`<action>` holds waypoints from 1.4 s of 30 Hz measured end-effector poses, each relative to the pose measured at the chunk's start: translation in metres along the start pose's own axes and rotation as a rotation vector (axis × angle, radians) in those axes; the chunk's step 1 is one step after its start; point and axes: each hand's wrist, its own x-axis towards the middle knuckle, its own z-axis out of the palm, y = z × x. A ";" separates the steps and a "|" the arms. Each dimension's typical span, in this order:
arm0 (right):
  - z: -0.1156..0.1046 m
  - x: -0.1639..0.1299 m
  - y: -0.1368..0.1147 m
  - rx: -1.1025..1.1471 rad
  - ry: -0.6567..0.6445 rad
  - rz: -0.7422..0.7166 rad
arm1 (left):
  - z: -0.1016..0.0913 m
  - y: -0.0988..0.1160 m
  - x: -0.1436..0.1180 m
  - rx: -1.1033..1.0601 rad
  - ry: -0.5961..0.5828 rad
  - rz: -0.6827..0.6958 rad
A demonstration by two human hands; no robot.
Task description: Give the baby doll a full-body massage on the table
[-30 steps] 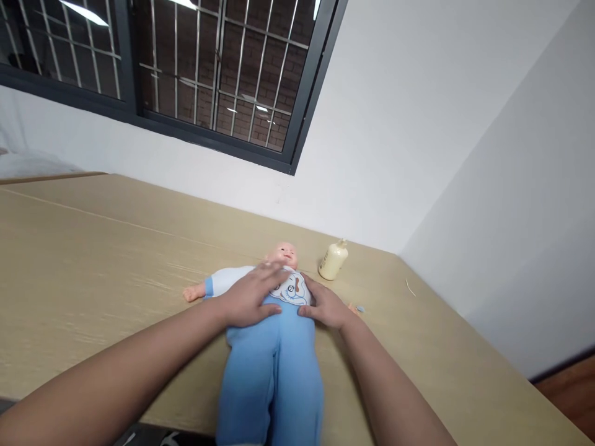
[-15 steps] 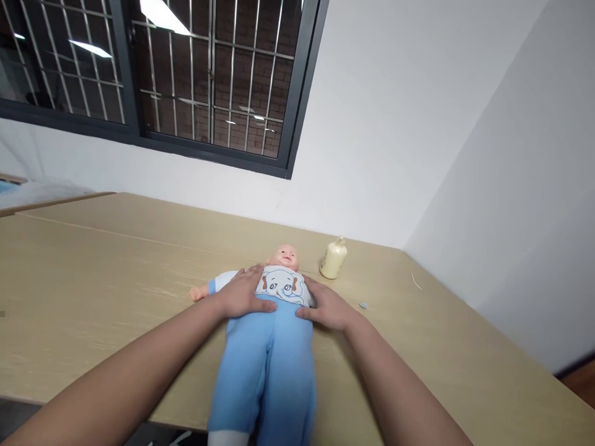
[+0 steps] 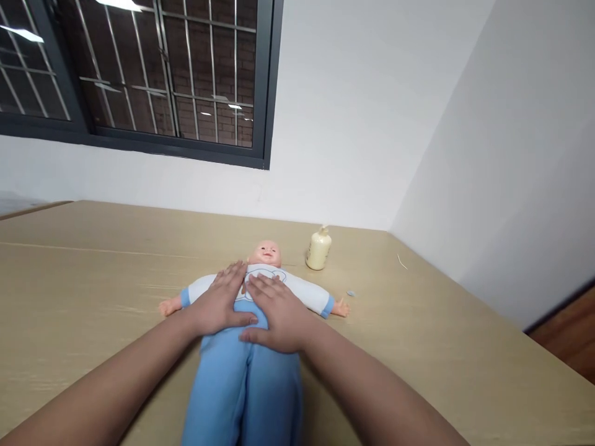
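A baby doll (image 3: 246, 365) lies on its back on the wooden table (image 3: 83, 291), its blue legs reaching toward the near edge. The left hand (image 3: 218, 303) rests flat on its belly, fingers spread and gripping nothing. The right hand (image 3: 274, 313) lies just beside it, also flat and spread, thumb touching the waistband. The doll's arms stretch out sideways. Beyond its head stands a cream bottle (image 3: 318, 249), near but apart. A hard sideways push could slide the doll off the near edge, or swing its arm into the bottle.
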 end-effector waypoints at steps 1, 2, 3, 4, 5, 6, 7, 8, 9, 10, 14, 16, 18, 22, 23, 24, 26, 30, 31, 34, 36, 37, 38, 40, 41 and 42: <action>0.000 -0.001 0.006 -0.002 0.014 0.043 | -0.001 0.000 0.000 0.005 -0.011 0.006; 0.000 -0.002 0.013 -0.002 0.022 0.081 | -0.001 0.001 0.001 0.007 -0.018 0.014; -0.001 -0.004 0.020 0.001 0.025 0.113 | -0.002 0.001 0.001 0.007 -0.020 0.026; -0.002 -0.006 0.027 0.006 0.024 0.143 | -0.002 0.001 0.001 0.006 -0.013 0.042; -0.003 -0.008 0.033 0.011 0.023 0.175 | -0.003 0.002 0.000 0.003 0.004 0.061; -0.004 -0.010 0.039 0.013 0.022 0.210 | -0.003 0.002 -0.001 0.000 0.026 0.082; -0.006 -0.012 0.045 0.011 0.019 0.246 | -0.004 0.003 -0.002 -0.002 0.050 0.101; -0.007 -0.014 0.050 0.006 0.012 0.278 | -0.004 0.004 -0.003 -0.001 0.072 0.116; -0.008 -0.016 0.055 0.000 0.001 0.299 | -0.005 0.005 -0.004 0.004 0.089 0.130; -0.009 -0.017 0.059 -0.006 -0.009 0.308 | -0.005 0.007 -0.004 0.011 0.097 0.150; -0.010 -0.021 0.068 -0.004 -0.025 0.281 | -0.012 0.014 -0.004 0.020 0.037 0.322; -0.008 -0.021 0.068 -0.001 -0.008 0.287 | -0.015 0.016 -0.002 -0.005 -0.028 0.404; -0.005 -0.022 0.069 0.002 0.013 0.309 | -0.016 0.014 0.001 -0.042 -0.077 0.422; 0.001 -0.022 0.072 0.019 0.053 0.342 | -0.007 0.005 0.004 -0.130 -0.059 0.259; 0.002 -0.022 0.072 0.022 0.059 0.343 | -0.003 0.003 0.003 -0.147 -0.038 0.197; 0.002 -0.022 0.073 0.020 0.066 0.343 | 0.000 0.001 0.003 -0.159 -0.018 0.140; 0.001 -0.023 0.070 0.006 0.090 0.338 | 0.005 -0.002 0.002 -0.171 0.007 0.062; -0.008 -0.020 0.049 -0.017 0.111 0.198 | 0.009 -0.006 0.002 -0.179 0.018 0.066; -0.010 -0.019 0.043 -0.018 0.086 0.128 | 0.009 -0.007 0.002 -0.179 0.016 0.079; -0.013 -0.014 0.028 0.001 -0.008 -0.037 | 0.009 -0.011 0.004 -0.183 0.008 0.112; -0.011 -0.011 0.027 0.035 -0.023 -0.049 | 0.009 -0.013 0.005 -0.184 -0.001 0.116; -0.010 -0.011 0.029 0.047 -0.017 -0.032 | 0.009 -0.013 0.005 -0.181 -0.006 0.110; -0.008 -0.011 0.032 0.053 -0.007 -0.006 | 0.009 -0.013 0.006 -0.176 -0.012 0.099; -0.006 -0.014 0.041 0.046 0.007 0.062 | 0.008 -0.013 0.006 -0.163 -0.025 0.069; -0.006 -0.015 0.046 0.037 0.006 0.101 | 0.008 -0.012 0.006 -0.154 -0.032 0.051; -0.005 -0.017 0.051 0.025 0.001 0.146 | 0.007 -0.012 0.006 -0.143 -0.041 0.033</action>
